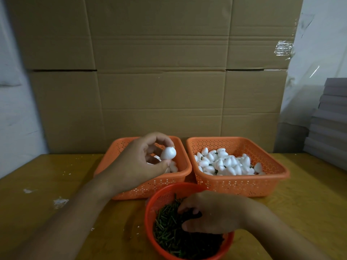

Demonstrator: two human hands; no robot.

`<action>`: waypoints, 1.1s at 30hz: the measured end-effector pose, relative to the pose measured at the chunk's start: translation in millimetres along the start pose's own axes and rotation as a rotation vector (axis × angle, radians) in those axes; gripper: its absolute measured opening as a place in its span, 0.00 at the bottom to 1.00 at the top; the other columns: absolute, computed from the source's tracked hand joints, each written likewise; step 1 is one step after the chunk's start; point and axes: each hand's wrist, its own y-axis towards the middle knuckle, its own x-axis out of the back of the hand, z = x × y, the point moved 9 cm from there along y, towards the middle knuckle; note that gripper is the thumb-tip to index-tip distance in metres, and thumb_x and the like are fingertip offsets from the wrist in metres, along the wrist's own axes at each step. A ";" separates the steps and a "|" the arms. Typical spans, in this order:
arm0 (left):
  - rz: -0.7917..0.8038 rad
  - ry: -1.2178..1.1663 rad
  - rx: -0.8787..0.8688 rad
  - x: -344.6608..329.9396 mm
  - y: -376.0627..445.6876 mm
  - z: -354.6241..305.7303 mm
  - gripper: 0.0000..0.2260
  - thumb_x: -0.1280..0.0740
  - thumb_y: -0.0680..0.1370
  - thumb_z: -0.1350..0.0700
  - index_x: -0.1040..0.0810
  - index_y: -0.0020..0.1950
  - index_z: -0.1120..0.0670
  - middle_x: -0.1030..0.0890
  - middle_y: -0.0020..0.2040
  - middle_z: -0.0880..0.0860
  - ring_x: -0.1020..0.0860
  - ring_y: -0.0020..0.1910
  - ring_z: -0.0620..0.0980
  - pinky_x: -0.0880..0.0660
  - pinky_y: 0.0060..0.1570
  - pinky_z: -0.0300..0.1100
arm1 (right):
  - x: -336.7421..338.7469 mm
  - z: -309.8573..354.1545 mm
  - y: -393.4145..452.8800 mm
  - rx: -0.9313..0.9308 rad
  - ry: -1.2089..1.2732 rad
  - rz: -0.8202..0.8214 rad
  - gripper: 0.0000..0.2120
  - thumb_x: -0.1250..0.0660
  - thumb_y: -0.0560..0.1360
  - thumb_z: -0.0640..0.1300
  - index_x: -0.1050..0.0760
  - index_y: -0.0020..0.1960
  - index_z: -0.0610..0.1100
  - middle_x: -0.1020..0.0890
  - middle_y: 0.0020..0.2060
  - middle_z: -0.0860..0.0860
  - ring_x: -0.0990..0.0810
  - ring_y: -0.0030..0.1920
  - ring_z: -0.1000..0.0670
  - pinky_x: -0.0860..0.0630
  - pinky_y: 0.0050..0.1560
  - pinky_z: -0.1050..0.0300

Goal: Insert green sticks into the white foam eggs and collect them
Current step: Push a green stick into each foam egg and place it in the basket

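Observation:
My left hand (139,162) pinches a white foam egg (168,153) between thumb and fingers, above the left orange basket (150,186). A few more plain eggs (172,168) show in that basket under the hand. My right hand (210,212) reaches down into the round red basket (150,211) of short green sticks (167,229), with its fingers curled among them. Whether a stick is pinched is hidden by the fingers. The right orange basket (242,186) holds several eggs with green sticks (225,163) in them.
All three baskets stand close together on a yellow wooden table (56,184). White foam crumbs (60,201) lie on its left part. A wall of cardboard boxes (159,72) rises right behind the baskets. Grey stacked sheets (330,119) sit at the far right.

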 end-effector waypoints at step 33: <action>0.054 -0.798 0.297 -18.7 -7.3 9.5 0.16 0.30 0.73 0.37 0.14 0.47 0.49 0.15 0.50 0.58 0.17 0.38 0.49 0.21 0.35 0.39 | -0.3 1.1 -0.2 0.009 -0.033 0.008 0.22 0.36 0.80 0.57 0.29 0.72 0.54 0.23 0.65 0.53 0.25 0.64 0.53 0.30 0.55 0.59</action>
